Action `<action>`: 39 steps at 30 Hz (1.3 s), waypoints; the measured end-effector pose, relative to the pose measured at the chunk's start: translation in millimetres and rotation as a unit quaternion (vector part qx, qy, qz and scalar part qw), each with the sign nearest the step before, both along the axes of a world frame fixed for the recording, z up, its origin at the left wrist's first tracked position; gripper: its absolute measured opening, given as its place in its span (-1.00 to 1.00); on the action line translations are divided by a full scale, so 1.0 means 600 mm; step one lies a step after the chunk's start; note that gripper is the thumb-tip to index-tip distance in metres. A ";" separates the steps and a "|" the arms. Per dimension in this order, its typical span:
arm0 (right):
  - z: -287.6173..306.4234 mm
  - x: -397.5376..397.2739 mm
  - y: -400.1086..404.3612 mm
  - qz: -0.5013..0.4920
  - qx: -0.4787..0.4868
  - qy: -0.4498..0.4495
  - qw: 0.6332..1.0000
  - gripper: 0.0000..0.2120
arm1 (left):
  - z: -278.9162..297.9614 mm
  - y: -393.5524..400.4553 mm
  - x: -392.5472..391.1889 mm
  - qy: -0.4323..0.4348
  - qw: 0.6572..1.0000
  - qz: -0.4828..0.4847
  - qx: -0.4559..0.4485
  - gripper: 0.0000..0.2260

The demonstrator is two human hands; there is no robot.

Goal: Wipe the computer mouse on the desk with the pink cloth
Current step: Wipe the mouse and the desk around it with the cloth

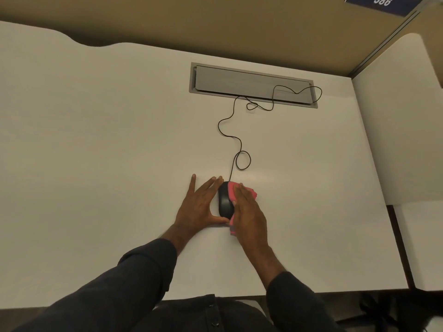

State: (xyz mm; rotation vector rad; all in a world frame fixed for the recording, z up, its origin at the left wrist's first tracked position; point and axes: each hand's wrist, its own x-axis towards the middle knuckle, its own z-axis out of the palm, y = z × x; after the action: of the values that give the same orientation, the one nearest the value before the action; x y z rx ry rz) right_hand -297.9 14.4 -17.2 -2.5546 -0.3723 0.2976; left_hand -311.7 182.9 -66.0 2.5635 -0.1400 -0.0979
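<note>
The surface (96,140) under my arms is a wide, smooth, off-white desktop with a wavy far edge on the left; behind it stands a tan partition wall (215,25), and a second pale panel (395,140) closes off the right side; up in the far right corner hangs a dark blue sign (383,3) with white digits. Set into the surface is a long grey rectangular cable hatch (251,85); a thin black cord (230,137) loops and curls from it down to the mouse.

The mouse (224,200) lies near the front middle of the surface, between my two hands; it is black, matte-looking and rounded like an egg; its long axis runs away from me, its cord end pointing at the hatch.

My left hand (199,207) lies open beside it, fingers (211,185) spread flat along its left flank and the thumb hooked round its near end, steadying it without closing. My right hand (249,216) presses the pink cloth (232,191) against the mouse's right side, fingers stretched out flat over the cloth rather than clenched; the cloth is soft, bunched and crumpled, showing past my fingertips and below my palm. Dark sleeves (143,271) cover both forearms.
</note>
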 end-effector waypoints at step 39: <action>-0.023 -0.051 -0.032 0.029 -0.033 -0.080 0.996 -0.09 | -0.010 0.001 -0.002 0.006 1.000 -0.003 0.019 0.11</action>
State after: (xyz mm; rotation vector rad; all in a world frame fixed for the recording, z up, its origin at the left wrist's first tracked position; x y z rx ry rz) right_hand -328.3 -4.9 -31.1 -2.6445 -0.5044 0.1292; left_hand -313.0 183.7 -72.1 2.6001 -0.1431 -0.1204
